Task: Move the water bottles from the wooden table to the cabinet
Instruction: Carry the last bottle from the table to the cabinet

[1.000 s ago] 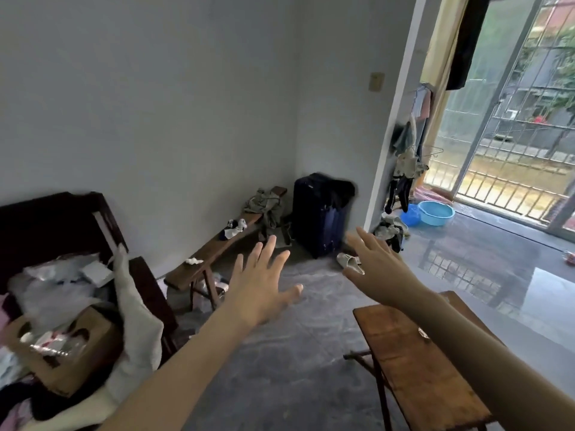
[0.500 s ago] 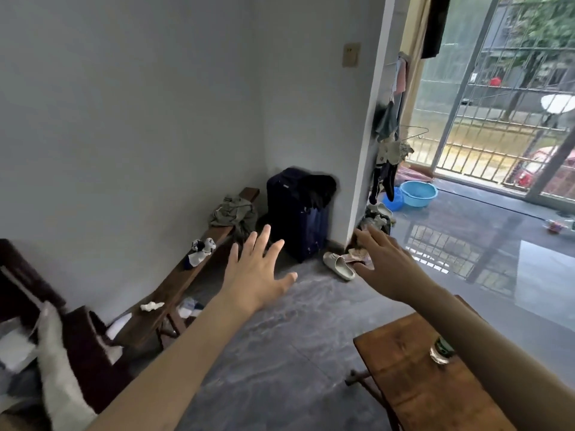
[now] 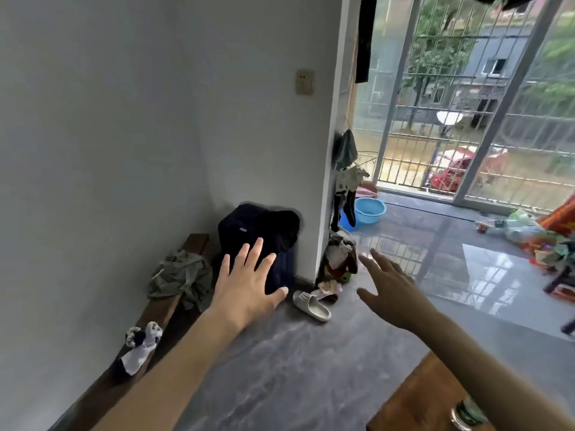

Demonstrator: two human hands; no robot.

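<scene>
Both arms reach forward over the grey floor. My left hand [image 3: 249,287] is held out flat with fingers spread and holds nothing. My right hand [image 3: 392,293] is also stretched out with straight fingers and is empty. A corner of the wooden table [image 3: 417,396] shows at the bottom right. On it, partly hidden under my right forearm, stands a clear water bottle [image 3: 466,415] with a green label. No cabinet is in view.
A long wooden bench [image 3: 161,309] with clothes and socks runs along the left wall. A dark suitcase [image 3: 258,241] stands in the corner. A slipper [image 3: 311,306] and a clothes pile [image 3: 339,262] lie on the floor. A blue basin [image 3: 370,209] sits by the barred balcony door.
The view has swung right and upward: the cluttered dark furniture on the left has left the frame and more of the balcony shows. Both hands stay open and outstretched.
</scene>
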